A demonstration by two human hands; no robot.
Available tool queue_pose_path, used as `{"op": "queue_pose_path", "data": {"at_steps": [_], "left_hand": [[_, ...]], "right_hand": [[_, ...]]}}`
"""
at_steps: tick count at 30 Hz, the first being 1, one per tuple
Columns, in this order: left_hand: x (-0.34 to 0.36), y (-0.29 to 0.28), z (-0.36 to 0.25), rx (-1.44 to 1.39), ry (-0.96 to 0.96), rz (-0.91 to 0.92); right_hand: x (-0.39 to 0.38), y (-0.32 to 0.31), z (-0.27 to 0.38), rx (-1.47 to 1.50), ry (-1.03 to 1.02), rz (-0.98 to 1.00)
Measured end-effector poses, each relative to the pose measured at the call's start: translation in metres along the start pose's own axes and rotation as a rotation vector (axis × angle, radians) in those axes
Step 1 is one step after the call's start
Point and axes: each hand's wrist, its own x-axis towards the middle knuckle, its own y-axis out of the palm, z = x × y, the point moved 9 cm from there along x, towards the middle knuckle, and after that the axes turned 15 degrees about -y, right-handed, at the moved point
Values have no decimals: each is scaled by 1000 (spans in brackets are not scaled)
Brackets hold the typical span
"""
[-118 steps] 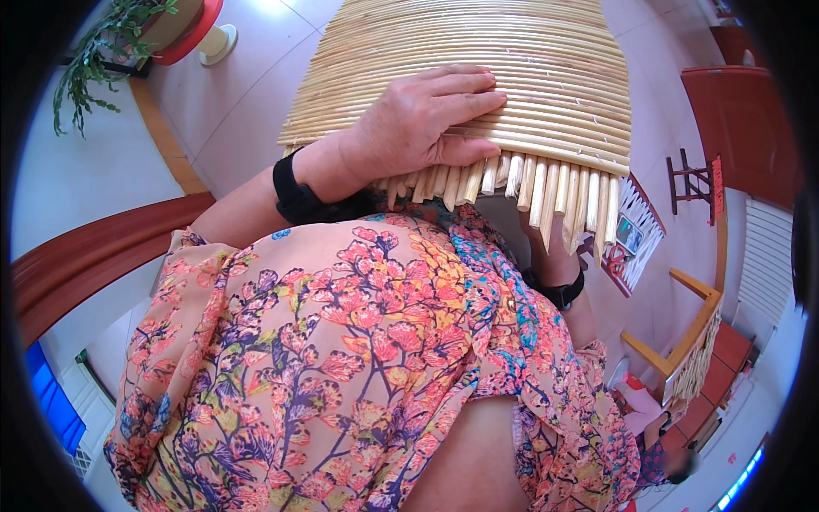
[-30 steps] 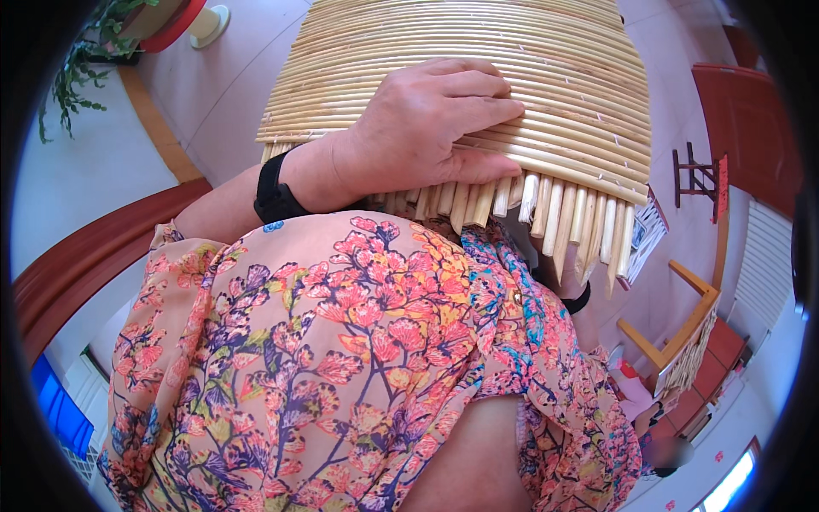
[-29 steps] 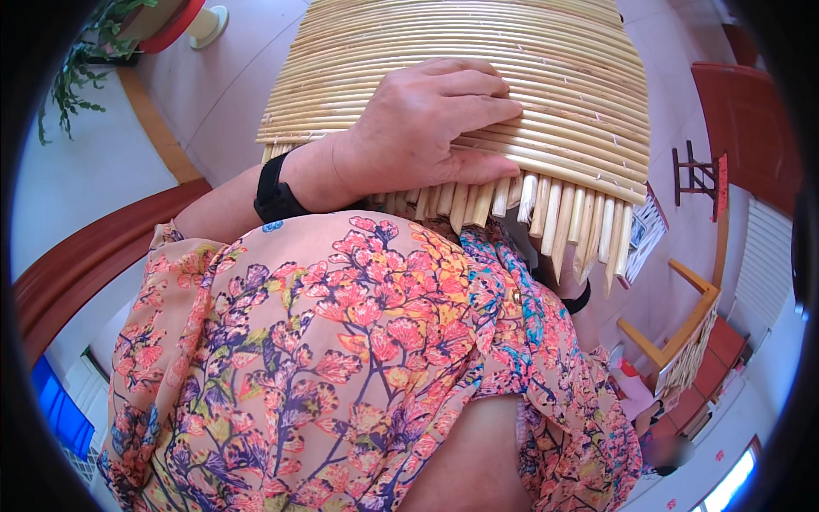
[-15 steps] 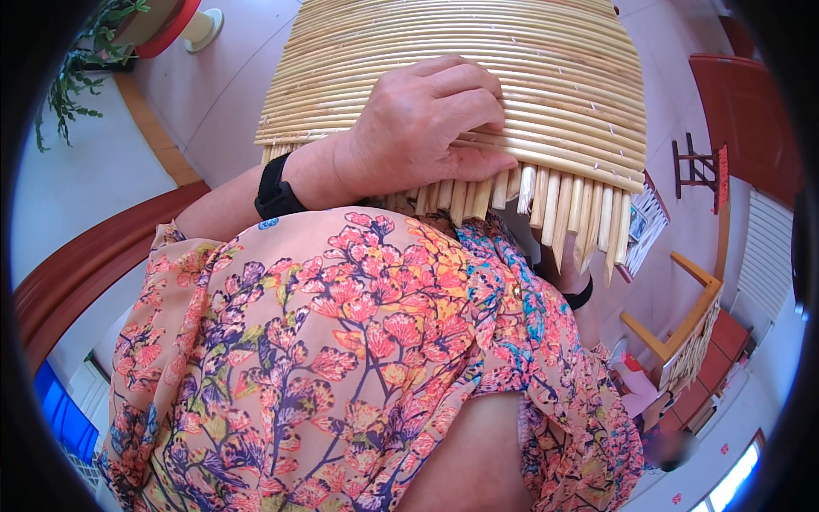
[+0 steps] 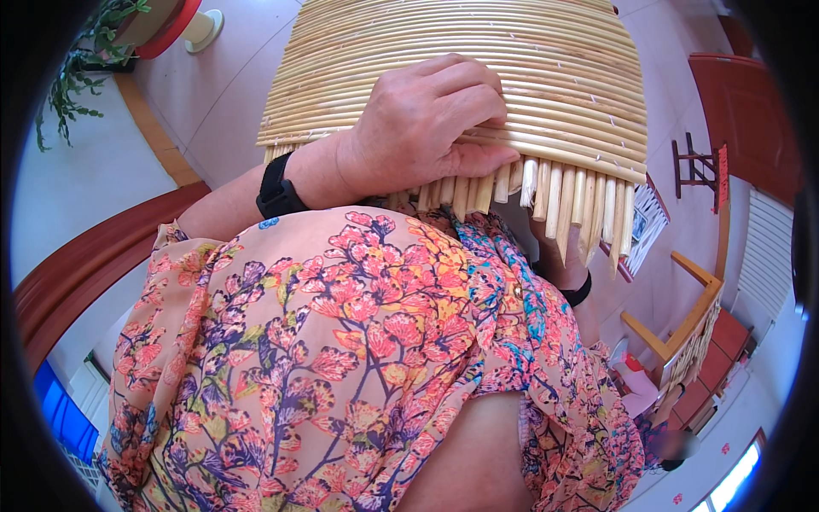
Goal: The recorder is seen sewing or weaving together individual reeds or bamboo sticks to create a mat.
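Note:
A pale yellow mat of thin straight sticks (image 5: 452, 34), stitched with short white threads, fills the upper middle. Uneven stick ends (image 5: 554, 196) stick out beneath its lower edge. My left hand (image 5: 426, 128) grips the mat near that edge, fingers curled on top and thumb lying along the lowest rows. My right hand (image 5: 554, 260) is mostly under the stick ends at the right; its fingers are hidden. Both wrists wear black bands, and my floral blouse (image 5: 341, 358) lies just below the mat.
A potted plant (image 5: 77, 77) stands upper left. On the right are a dark folding stool (image 5: 695, 166), a tray of white strips (image 5: 644, 230) on the floor and a yellow wooden frame (image 5: 687, 320). Another person (image 5: 653, 427) is at the lower right. A red curved rail (image 5: 68, 264) runs left.
My left fingers are bent more than one second ago, when they lay straighter across the rows. The mat's lower edge has moved slightly upward in view.

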Motion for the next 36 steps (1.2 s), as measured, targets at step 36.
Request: {"op": "queue_pose_path", "data": {"at_steps": [36], "left_hand": [[0, -34, -33, 200, -58, 35]], "right_hand": [[94, 5, 144, -342, -716, -367]]}}
